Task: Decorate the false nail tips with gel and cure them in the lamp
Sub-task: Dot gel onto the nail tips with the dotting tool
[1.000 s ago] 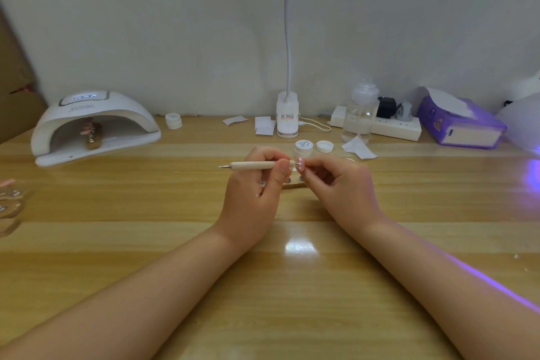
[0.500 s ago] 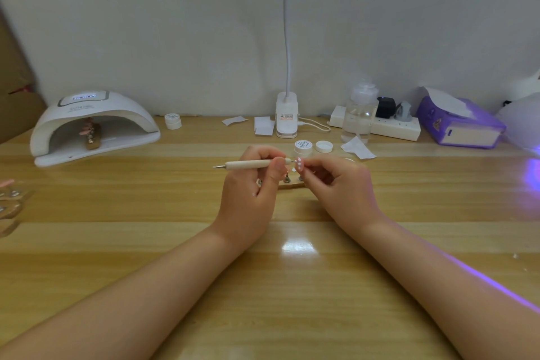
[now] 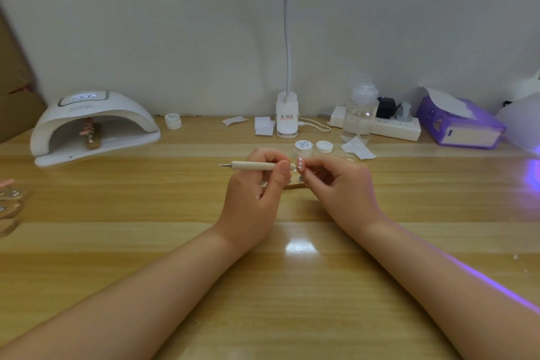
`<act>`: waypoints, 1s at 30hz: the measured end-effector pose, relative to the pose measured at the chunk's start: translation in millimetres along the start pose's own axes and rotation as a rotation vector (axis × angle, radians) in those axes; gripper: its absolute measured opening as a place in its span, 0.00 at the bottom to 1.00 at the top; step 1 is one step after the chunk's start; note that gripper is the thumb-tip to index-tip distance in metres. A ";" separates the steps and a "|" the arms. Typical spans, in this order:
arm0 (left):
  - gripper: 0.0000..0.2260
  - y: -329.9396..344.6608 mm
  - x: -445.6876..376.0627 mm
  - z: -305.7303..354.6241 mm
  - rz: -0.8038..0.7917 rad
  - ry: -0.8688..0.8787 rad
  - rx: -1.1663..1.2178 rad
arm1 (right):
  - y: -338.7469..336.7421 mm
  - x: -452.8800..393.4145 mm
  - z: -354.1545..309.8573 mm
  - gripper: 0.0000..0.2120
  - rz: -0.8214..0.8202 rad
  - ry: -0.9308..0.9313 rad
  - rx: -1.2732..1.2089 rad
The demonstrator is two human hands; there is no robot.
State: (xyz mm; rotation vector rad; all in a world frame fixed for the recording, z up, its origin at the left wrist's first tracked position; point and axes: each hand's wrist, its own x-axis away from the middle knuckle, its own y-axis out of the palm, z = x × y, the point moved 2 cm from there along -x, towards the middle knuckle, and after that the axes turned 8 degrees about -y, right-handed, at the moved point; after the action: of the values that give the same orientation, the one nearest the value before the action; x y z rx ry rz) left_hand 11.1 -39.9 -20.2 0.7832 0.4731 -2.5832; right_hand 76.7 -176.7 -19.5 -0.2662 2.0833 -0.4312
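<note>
My left hand (image 3: 257, 184) grips a cream dotting pen (image 3: 251, 166) held level, its right tip at a pink false nail tip (image 3: 300, 164) with white dots. My right hand (image 3: 339, 184) pinches that nail tip. Under my hands lies a wooden holder strip (image 3: 295, 184), mostly hidden. An open gel pot (image 3: 303, 148) and its white lid (image 3: 324, 146) sit just behind my hands. The white curing lamp (image 3: 93, 123) stands at the far left with a strip of pink nail tips (image 3: 90, 134) inside it.
A clip desk lamp (image 3: 287, 120), a clear pump bottle (image 3: 360, 114), a power strip (image 3: 394, 126), a purple tissue box (image 3: 458, 123), a second small pot (image 3: 173, 121) and paper wipes (image 3: 264, 125) line the back. More holder strips (image 3: 10, 202) lie at the left edge.
The pen has slid slightly left in my left hand's grip, then back to the nail tip. Both hands stay nearly still.
</note>
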 end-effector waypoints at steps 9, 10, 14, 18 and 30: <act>0.03 -0.2 0.0 -0.5 0.002 -0.013 -0.010 | -0.9 0.0 -1.7 0.06 -0.020 0.023 0.000; 0.03 -0.4 0.1 -0.5 0.009 -0.012 -0.010 | -0.9 0.1 -1.4 0.06 -0.021 0.026 0.000; 0.03 -1.6 -1.0 -1.4 0.050 -0.004 0.004 | -0.8 0.4 -0.6 0.04 -0.001 0.043 0.002; 0.03 -2.4 -2.4 -4.5 0.083 -0.023 0.017 | -0.4 0.3 1.0 0.02 0.024 0.069 0.000; 0.04 -4.2 -3.1 -6.1 0.099 -0.053 0.035 | -5.0 -0.5 15.3 0.04 0.059 0.290 0.223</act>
State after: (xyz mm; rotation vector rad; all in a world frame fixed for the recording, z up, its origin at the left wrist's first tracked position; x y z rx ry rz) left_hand 14.3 -32.8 -22.4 0.7286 0.3645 -2.5199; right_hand 90.2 -184.2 -24.4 -0.0100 2.2926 -0.6941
